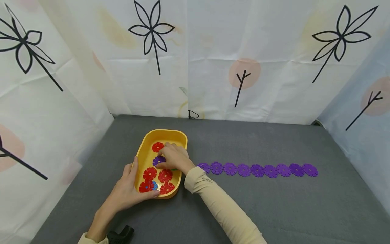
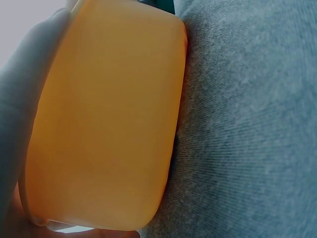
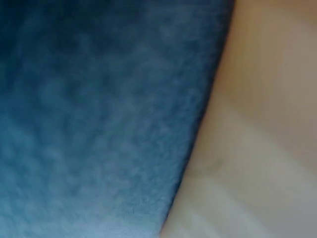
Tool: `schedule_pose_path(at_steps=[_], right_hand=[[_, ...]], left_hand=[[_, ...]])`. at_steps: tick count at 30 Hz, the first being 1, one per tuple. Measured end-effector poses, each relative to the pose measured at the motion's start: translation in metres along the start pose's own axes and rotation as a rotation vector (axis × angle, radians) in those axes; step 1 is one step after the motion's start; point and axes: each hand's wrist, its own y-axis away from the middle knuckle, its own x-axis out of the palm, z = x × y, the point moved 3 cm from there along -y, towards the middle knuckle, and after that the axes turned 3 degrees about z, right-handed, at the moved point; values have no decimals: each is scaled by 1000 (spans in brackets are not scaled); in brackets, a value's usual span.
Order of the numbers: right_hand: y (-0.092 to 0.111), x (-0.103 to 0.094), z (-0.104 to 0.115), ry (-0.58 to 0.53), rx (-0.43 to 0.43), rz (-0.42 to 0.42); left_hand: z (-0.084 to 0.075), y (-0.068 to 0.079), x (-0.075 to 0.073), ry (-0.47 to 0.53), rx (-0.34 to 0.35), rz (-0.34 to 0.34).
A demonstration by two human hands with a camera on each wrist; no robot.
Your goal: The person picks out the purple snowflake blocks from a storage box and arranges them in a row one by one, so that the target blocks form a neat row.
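Observation:
A yellow tray (image 1: 142, 152) stands left of the table's middle. My left hand (image 1: 123, 193) grips its left and near sides, the thumb over the near rim; in the left wrist view the tray's wall (image 2: 109, 114) fills much of the picture. Inside the tray my right hand (image 1: 174, 156) has its thumb and forefinger about a purple flower-shaped disc (image 1: 157, 161), seemingly pinching it. Around it lie several red flower-shaped discs (image 1: 150, 173) and a blue one (image 1: 155, 185). Part of a green piece shows under the right hand.
A row of several purple flower-shaped discs (image 1: 243, 170) runs to the right of the tray on the grey table cloth (image 1: 274, 210). White patterned curtains (image 1: 210, 40) enclose the back and sides. A black object (image 1: 121, 234) sits by the left wrist.

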Motion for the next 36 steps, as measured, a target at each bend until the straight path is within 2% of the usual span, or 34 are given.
schedule_pose_path(at_steps=[10,23,36], right_hand=[[1,-3,0,-17,-32,18],[1,-4,-3,-165,-126,-119],[1,-4,-3,-186,-106,-120]], left_hand=[[-2,0,-1,2,0,11],[1,0,0,13,15,5],[0,1,0,6,1,8]])
